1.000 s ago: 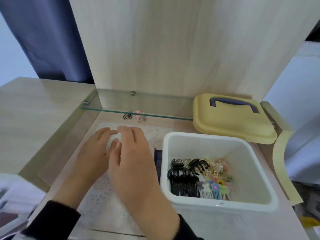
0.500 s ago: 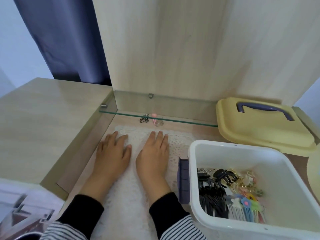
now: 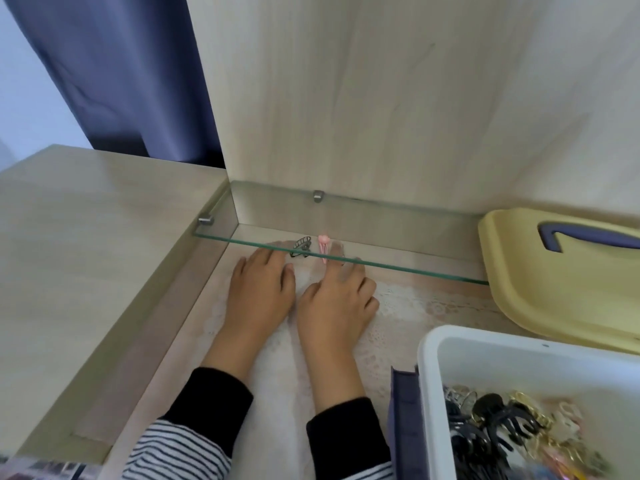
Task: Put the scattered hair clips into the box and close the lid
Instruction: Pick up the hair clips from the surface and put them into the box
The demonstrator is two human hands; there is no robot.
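Pale wood worktop [image 3: 86,237] takes the frame's left. At lower right, the white box [image 3: 429,375] stands with its lid off, a heap of hair clips [image 3: 491,431] inside. Above the striped sleeves [image 3: 180,452], the left hand [image 3: 259,292] and right hand [image 3: 337,299] lie side by side on the lace mat [image 3: 408,306], each grip apart, fingers stretched, holding nothing. Just past the fingertips, a black clip [image 3: 300,246] and a pink clip [image 3: 323,245] sit at the glass shelf's [image 3: 415,268] front edge. Further right rests the yellow lid [image 3: 540,278].
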